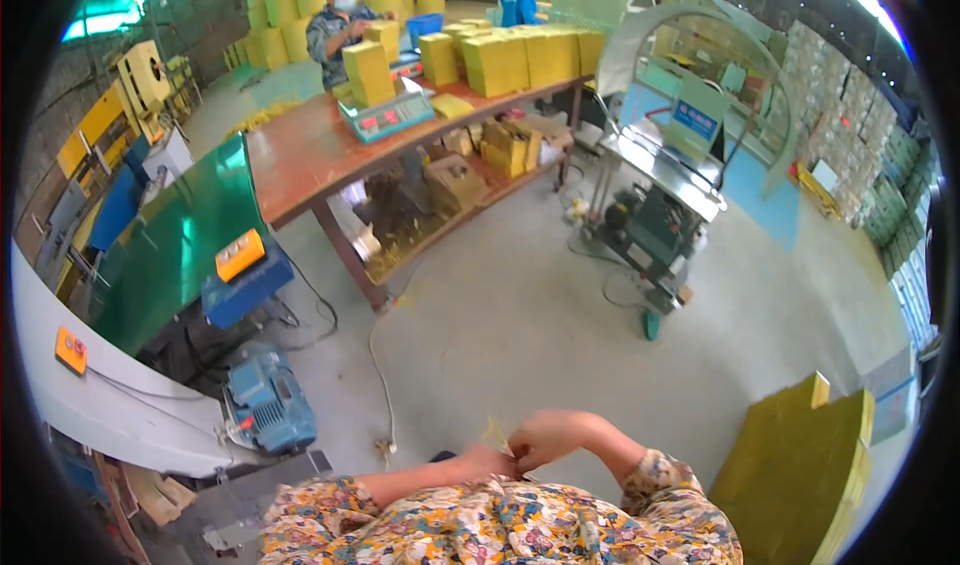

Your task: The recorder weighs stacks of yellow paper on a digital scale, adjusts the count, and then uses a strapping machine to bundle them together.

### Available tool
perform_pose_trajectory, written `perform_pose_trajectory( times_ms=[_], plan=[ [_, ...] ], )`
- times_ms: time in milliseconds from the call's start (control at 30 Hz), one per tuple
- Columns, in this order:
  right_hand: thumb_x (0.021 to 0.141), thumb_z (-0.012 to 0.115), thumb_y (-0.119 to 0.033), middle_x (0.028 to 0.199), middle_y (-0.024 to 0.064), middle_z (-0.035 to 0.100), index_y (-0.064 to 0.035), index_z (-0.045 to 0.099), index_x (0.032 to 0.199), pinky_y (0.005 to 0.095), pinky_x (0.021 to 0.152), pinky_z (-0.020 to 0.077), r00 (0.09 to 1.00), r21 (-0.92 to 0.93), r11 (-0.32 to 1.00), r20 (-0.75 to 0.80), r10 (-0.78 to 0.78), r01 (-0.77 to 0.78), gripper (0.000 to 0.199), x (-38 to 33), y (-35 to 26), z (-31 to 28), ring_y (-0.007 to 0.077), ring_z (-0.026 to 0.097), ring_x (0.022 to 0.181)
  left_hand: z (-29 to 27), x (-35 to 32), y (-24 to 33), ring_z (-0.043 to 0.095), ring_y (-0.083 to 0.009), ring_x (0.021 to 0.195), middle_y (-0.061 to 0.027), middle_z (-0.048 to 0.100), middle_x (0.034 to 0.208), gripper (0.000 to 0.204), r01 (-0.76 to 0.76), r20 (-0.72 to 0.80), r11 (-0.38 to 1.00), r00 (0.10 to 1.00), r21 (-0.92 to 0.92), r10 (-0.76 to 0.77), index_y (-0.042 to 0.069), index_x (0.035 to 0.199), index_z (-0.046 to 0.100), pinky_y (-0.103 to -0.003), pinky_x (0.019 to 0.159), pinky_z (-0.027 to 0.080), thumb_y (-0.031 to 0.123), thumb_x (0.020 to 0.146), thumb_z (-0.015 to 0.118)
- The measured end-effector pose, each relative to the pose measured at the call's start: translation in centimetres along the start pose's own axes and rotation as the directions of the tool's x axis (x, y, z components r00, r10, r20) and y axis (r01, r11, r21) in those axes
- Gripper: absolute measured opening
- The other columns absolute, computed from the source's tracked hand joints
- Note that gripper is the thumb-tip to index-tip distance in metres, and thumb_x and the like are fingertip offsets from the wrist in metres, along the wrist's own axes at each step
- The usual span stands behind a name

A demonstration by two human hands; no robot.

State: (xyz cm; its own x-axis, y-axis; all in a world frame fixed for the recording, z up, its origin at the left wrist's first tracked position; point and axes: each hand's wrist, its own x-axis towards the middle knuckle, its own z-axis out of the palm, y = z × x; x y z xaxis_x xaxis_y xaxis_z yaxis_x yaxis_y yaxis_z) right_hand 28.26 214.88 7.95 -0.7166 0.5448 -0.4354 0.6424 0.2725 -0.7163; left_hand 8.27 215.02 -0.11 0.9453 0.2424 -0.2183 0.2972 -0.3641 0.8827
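Observation:
Close in front of my body, at the lower middle, my left hand [484, 461] and my right hand [546, 437] meet. Both are closed, with the fingertips pressed together between them. What they pinch is too small and too hidden to name. Some thin yellow strands [491, 429] show just beyond the left hand; whether they are held or lie on the floor I cannot tell. My flowered sleeves reach up from the lower edge.
A long red-brown table [310, 150] bears yellow paper stacks [497, 65] and a teal scale [386, 115]. A masked person stands behind it; another wears blue. A wheeled machine [655, 215] stands right, a blue motor [270, 397] left, yellow sheets [790, 465] lower right. A cable [378, 365] crosses the floor.

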Motion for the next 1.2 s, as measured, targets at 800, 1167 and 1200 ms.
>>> perform_pose_trajectory(
  times_ms=[800,1167,1200],
  plan=[
    [0.086,0.072,-0.017,0.104,0.0059,0.069,-0.0123,0.071,0.115,0.0310,0.080,0.0514,0.832,0.652,0.756,-0.390,0.396,-0.054,0.030,10.8,31.0,-31.0,0.0169,0.064,0.091,-44.4,13.8,-13.6,0.061,-0.0308,0.103,-0.0114,0.063,0.106,0.025,0.242,-0.449,0.970,0.869,0.017,-0.209,0.011,0.109,0.062,-0.040,0.085,0.050,0.023,0.087,0.062],
    [0.091,0.057,-0.025,0.098,0.0143,0.070,-0.0140,0.067,0.112,0.0422,0.078,0.0537,0.972,-0.098,0.991,0.210,0.106,-0.087,0.026,19.2,40.4,-57.5,0.0354,0.067,0.092,-52.2,23.0,-11.9,0.060,-0.0392,0.081,-0.0156,0.059,0.080,0.022,0.560,-0.653,0.814,0.560,-0.156,-0.510,0.007,0.084,0.057,-0.045,0.068,0.049,0.027,0.077,0.064],
    [0.090,0.053,-0.025,0.098,0.0206,0.068,-0.0094,0.065,0.108,0.0456,0.082,0.0524,0.957,-0.105,0.985,0.244,0.159,-0.137,0.027,19.6,40.4,-58.7,0.0387,0.066,0.096,-52.5,23.4,-12.8,0.061,-0.0363,0.079,-0.0133,0.058,0.078,0.020,0.589,-0.697,0.800,0.526,-0.114,-0.487,0.008,0.082,0.056,-0.044,0.066,0.050,0.026,0.077,0.065]
  ],
)
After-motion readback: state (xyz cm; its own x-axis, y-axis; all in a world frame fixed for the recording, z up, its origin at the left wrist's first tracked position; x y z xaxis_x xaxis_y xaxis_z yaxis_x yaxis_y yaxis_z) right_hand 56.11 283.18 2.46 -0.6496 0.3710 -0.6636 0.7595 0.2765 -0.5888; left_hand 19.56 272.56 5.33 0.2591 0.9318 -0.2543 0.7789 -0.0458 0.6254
